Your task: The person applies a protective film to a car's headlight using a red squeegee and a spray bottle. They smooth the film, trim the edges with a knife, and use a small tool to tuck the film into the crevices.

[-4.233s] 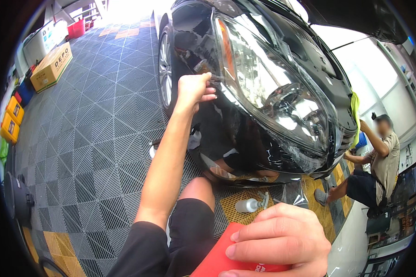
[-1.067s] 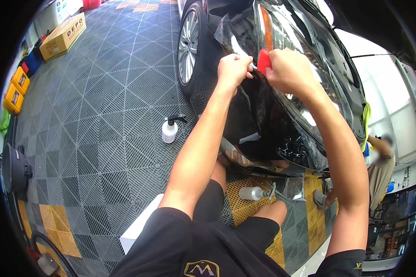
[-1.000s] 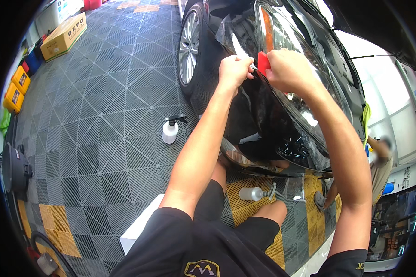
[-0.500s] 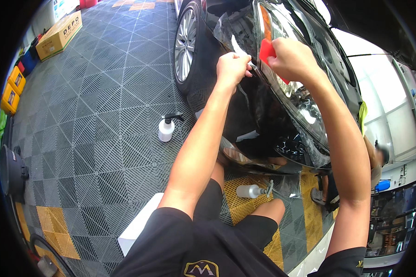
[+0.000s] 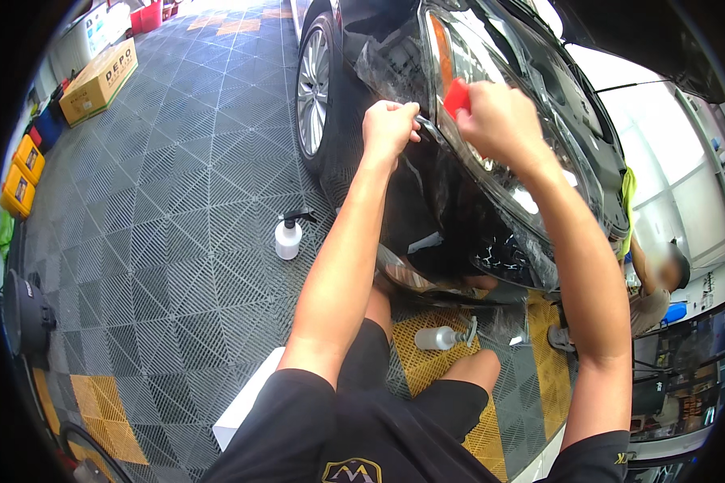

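My left hand is closed in a pinch on the edge of a thin clear film, beside the headlight's lower left edge. In my right hand is a red squeegee, held over the headlight of a black car; part of the squeegee is hidden by the fingers, and whether it touches the lens I cannot tell. More wrinkled film hangs over the fender, left of the headlight. Below both hands lies the glossy black bumper.
A spray bottle stands on the tiled floor left of the car; another spray bottle lies between my legs. A white box is beside me. At right, another person is by the car, near a yellow-green cloth.
The view has shifted slightly. The white film strip that stood up above my left hand no longer shows there. The squeegee has turned, and less of it shows. The other person shows more.
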`<action>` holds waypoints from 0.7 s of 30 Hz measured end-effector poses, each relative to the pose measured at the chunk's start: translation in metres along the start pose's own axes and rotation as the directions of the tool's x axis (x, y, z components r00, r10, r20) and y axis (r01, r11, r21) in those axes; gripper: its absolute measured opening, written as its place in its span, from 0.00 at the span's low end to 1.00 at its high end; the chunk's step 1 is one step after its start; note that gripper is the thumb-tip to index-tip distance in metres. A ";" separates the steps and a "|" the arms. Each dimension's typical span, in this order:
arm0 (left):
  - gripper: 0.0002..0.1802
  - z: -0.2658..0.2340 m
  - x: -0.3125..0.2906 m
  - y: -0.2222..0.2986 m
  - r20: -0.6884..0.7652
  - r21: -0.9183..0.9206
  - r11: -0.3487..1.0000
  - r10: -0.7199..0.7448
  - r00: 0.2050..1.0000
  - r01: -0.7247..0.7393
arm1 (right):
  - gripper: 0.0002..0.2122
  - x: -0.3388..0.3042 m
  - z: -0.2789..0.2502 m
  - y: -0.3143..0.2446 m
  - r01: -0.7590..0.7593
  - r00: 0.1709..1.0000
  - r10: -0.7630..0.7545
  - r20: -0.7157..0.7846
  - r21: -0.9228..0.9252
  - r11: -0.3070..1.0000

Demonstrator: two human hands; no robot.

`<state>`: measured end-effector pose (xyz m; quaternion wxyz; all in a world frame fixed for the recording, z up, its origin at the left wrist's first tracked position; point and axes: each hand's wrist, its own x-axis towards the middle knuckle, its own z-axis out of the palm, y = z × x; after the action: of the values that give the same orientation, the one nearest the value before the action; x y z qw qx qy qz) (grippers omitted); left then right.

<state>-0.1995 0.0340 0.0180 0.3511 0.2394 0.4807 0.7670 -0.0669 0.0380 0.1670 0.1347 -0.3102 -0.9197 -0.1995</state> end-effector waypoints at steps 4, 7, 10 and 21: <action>0.12 0.003 0.004 -0.005 0.017 -0.038 0.999 0.000 1.000 0.000 | 0.09 -0.018 0.027 -0.007 0.100 0.993 -0.098 0.061 -0.027 0.995; 0.13 -0.001 0.002 -0.005 0.027 -0.029 0.999 -0.014 1.000 0.015 | 0.09 -0.015 0.014 0.002 0.013 1.000 -0.012 -0.016 0.087 0.996; 0.13 -0.002 0.005 0.000 0.030 -0.003 1.000 -0.025 0.999 0.025 | 0.13 0.008 -0.008 0.015 -0.078 0.995 0.081 -0.063 0.052 0.996; 0.14 -0.006 0.007 -0.002 0.098 -0.037 0.996 -0.074 0.992 0.078 | 0.10 0.023 -0.002 -0.023 0.123 0.978 -0.104 0.182 -0.096 0.988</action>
<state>-0.2076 0.0369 0.0136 0.4079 0.2503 0.4561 0.7503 -0.0987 0.0319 0.1706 0.0243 -0.2802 -0.9323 -0.2273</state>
